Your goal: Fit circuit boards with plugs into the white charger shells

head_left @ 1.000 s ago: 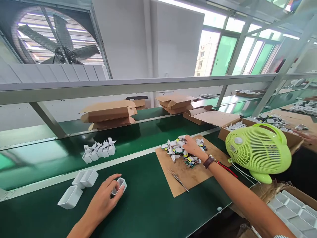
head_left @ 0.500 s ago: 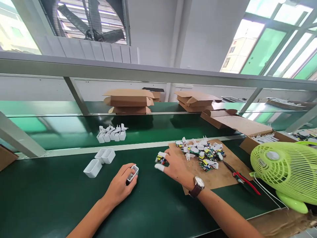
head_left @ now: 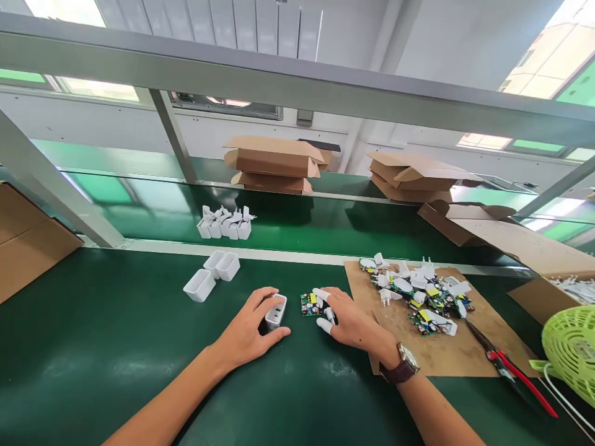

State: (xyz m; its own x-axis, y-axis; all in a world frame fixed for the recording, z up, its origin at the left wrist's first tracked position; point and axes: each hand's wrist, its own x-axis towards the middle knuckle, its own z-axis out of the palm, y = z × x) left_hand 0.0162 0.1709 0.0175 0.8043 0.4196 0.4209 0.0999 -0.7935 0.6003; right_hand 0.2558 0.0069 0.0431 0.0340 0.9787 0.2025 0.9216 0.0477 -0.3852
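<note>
My left hand (head_left: 253, 325) is curled around a small white charger case (head_left: 276, 311), its end with dark slots facing up. The index finger lies over the rim, and the thumb extends along the near side. To the right, my right hand (head_left: 351, 319), with white covers on two fingertips, has its thumb and index finger around a small circuit board (head_left: 310, 305) with yellow and white parts. A white piece (head_left: 329, 314) shows between those fingers, partly hidden. A short stretch of green tabletop separates the board from the case.
White open cases (head_left: 199, 285) stand at left, and a row of white cases with plug parts (head_left: 225, 224) behind. Circuit boards with white plugs (head_left: 418, 288) lie heaped on brown cardboard (head_left: 395, 347) by red-handled pliers (head_left: 511, 368). A green fan (head_left: 574, 347) stands far right.
The camera view has tilted down and shifted left. My right hand has brought the circuit board closer to the case. The case in my left hand now shows its slotted end more upright.
</note>
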